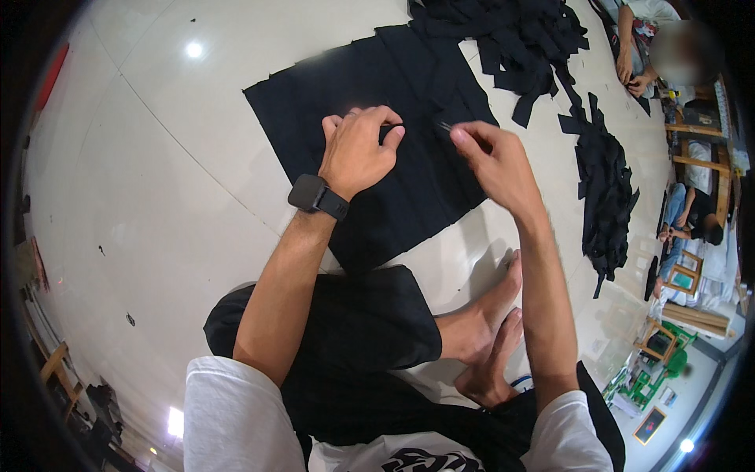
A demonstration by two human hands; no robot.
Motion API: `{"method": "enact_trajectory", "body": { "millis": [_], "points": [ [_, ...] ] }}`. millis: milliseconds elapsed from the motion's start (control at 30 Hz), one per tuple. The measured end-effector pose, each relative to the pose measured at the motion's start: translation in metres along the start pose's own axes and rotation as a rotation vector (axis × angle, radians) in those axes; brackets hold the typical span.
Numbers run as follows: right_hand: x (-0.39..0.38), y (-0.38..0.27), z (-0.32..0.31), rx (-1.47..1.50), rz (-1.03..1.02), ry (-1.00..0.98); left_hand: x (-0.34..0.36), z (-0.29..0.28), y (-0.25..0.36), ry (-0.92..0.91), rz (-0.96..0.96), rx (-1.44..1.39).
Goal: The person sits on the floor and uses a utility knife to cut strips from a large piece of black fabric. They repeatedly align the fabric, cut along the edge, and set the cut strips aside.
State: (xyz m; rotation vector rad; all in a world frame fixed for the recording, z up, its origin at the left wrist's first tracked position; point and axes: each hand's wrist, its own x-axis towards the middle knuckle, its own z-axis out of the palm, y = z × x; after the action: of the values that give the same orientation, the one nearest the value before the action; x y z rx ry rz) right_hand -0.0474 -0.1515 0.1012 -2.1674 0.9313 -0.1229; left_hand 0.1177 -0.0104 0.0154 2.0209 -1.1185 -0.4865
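Black fabric pieces [409,204] lie overlapped in a broad stack on the pale floor before my crossed legs. Over the middle of the stack, my left hand [358,149] pinches a bit of the black fabric between thumb and forefinger. A dark watch sits on that wrist. To its right, my right hand [491,157] is closed around a small two-pronged metal tool [446,126], of which only the thin tips show, pointing left toward the left hand. The tips are apart from the left hand; whether they touch the fabric I cannot tell.
A heap of black fabric strips [519,39] lies beyond the stack, and a long pile of strips [605,197] is at the right. One person's hands [633,75] handle black fabric at the upper right. Another person [696,216] sits farther off near wooden frames [684,271].
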Motion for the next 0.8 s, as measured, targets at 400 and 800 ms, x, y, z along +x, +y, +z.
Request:
{"method": "enact_trajectory", "body": {
  "millis": [400,800],
  "points": [
    [-0.136,0.045,0.017,0.453,0.772,-0.125,-0.032,0.032,0.024,-0.310,0.350,0.312],
    [-0.131,0.051,0.037,0.815,0.788,-0.054,-0.031,0.033,0.021,-0.349,0.344,0.351]
  ]
}}
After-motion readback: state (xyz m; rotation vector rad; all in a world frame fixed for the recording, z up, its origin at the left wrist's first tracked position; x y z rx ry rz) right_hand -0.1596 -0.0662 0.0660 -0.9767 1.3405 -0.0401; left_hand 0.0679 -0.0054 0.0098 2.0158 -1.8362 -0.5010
